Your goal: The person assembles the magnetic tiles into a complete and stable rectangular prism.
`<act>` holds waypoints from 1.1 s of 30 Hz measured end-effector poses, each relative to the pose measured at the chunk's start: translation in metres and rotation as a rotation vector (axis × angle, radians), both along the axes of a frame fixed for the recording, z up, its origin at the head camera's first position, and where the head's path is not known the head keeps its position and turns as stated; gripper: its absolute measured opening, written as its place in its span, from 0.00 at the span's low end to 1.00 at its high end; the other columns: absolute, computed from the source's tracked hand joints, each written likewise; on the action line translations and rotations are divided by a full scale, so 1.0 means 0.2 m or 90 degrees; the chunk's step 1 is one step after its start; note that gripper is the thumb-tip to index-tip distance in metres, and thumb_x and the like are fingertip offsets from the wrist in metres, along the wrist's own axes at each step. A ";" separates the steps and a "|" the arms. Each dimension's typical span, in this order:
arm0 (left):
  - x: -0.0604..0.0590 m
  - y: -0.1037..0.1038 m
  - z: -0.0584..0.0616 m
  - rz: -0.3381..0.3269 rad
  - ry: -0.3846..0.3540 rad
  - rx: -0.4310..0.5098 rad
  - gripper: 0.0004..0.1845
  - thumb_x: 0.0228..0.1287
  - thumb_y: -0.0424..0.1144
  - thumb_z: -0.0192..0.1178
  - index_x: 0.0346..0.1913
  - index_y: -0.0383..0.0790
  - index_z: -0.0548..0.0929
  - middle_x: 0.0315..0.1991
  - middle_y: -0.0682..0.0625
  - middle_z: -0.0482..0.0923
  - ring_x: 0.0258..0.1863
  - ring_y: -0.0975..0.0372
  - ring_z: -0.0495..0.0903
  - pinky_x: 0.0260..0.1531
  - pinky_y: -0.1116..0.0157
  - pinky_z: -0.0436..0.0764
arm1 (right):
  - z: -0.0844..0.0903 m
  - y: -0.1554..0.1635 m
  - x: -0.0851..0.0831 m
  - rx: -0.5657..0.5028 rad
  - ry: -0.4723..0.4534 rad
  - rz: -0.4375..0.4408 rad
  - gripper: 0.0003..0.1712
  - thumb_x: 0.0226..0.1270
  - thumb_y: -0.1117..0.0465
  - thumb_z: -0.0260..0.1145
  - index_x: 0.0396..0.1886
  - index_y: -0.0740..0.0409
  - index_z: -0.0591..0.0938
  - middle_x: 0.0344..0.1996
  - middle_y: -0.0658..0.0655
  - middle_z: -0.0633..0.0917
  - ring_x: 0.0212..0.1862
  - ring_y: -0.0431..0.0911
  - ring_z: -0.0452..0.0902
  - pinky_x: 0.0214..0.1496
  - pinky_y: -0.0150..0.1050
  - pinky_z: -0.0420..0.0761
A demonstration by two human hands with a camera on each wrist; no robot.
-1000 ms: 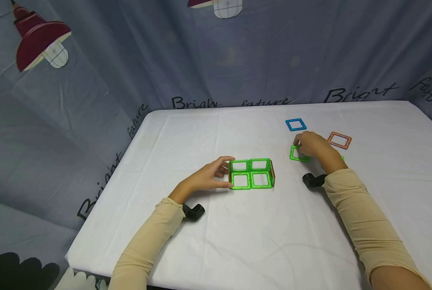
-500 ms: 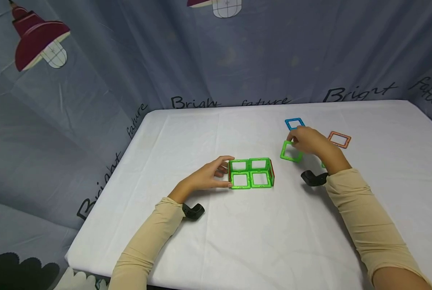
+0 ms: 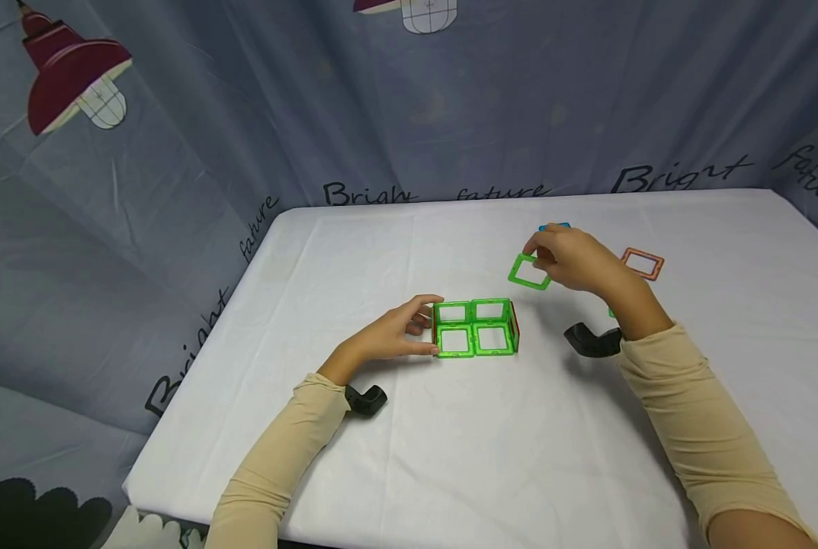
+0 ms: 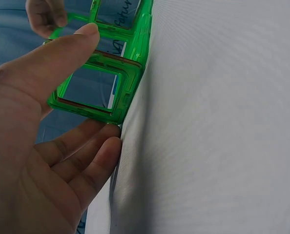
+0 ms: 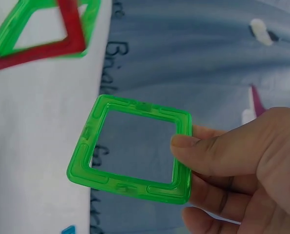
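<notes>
White cloth covers the table (image 3: 395, 457), where the left hand (image 3: 388, 335) pinches the green box (image 3: 476, 328) steady and the right hand (image 3: 573, 259), fingers clamped on a green square (image 3: 529, 272), should lower it level.

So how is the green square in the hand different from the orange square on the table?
The green square is green; the orange square is orange. The green square is pinched by the right hand and lifted, tilted, above the table; the orange square lies flat on the table, untouched. Both are open square frames that look about the same size.
</notes>
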State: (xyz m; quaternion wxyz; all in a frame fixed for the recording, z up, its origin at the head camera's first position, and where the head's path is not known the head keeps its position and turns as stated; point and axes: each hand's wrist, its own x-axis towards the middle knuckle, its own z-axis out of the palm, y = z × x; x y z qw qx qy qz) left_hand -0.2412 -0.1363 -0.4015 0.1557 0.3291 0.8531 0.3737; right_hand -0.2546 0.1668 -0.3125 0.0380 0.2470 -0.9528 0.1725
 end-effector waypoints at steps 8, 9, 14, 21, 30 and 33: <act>0.00 0.00 0.00 0.007 -0.003 -0.001 0.43 0.51 0.42 0.68 0.67 0.47 0.56 0.53 0.48 0.73 0.51 0.62 0.75 0.51 0.70 0.76 | 0.08 -0.06 0.10 -0.029 0.032 0.040 0.11 0.60 0.71 0.61 0.43 0.64 0.80 0.31 0.58 0.75 0.33 0.48 0.71 0.34 0.41 0.73; 0.00 0.00 0.00 0.007 -0.003 0.000 0.43 0.51 0.42 0.68 0.67 0.47 0.56 0.52 0.48 0.73 0.51 0.62 0.75 0.51 0.70 0.76 | 0.09 -0.06 0.11 -0.033 0.034 0.048 0.11 0.60 0.71 0.61 0.43 0.64 0.80 0.31 0.58 0.75 0.34 0.48 0.72 0.34 0.41 0.74; 0.00 0.00 0.00 0.002 -0.001 0.005 0.42 0.51 0.41 0.68 0.67 0.46 0.56 0.52 0.47 0.73 0.51 0.62 0.75 0.50 0.70 0.76 | 0.10 -0.11 0.15 -0.045 0.049 0.079 0.10 0.60 0.71 0.61 0.42 0.64 0.80 0.31 0.57 0.75 0.33 0.47 0.72 0.34 0.39 0.75; 0.00 0.00 0.00 -0.006 0.004 0.008 0.43 0.51 0.41 0.68 0.68 0.44 0.55 0.53 0.46 0.73 0.52 0.60 0.74 0.51 0.70 0.76 | 0.09 -0.18 0.21 -0.055 0.082 0.113 0.10 0.58 0.72 0.62 0.41 0.62 0.81 0.31 0.55 0.76 0.33 0.45 0.74 0.33 0.37 0.77; 0.01 -0.01 0.00 -0.017 0.005 0.007 0.40 0.58 0.51 0.61 0.68 0.43 0.54 0.54 0.44 0.72 0.53 0.59 0.74 0.51 0.68 0.76 | 0.01 -0.32 0.26 -0.037 0.077 0.209 0.10 0.55 0.74 0.63 0.36 0.60 0.82 0.32 0.54 0.79 0.32 0.42 0.75 0.33 0.33 0.79; 0.01 -0.02 0.01 -0.024 0.003 0.003 0.37 0.62 0.53 0.55 0.69 0.44 0.53 0.55 0.45 0.72 0.53 0.59 0.74 0.52 0.68 0.76 | -0.02 -0.36 0.27 -0.018 0.063 0.226 0.10 0.54 0.75 0.63 0.35 0.60 0.82 0.31 0.53 0.79 0.31 0.41 0.75 0.33 0.32 0.79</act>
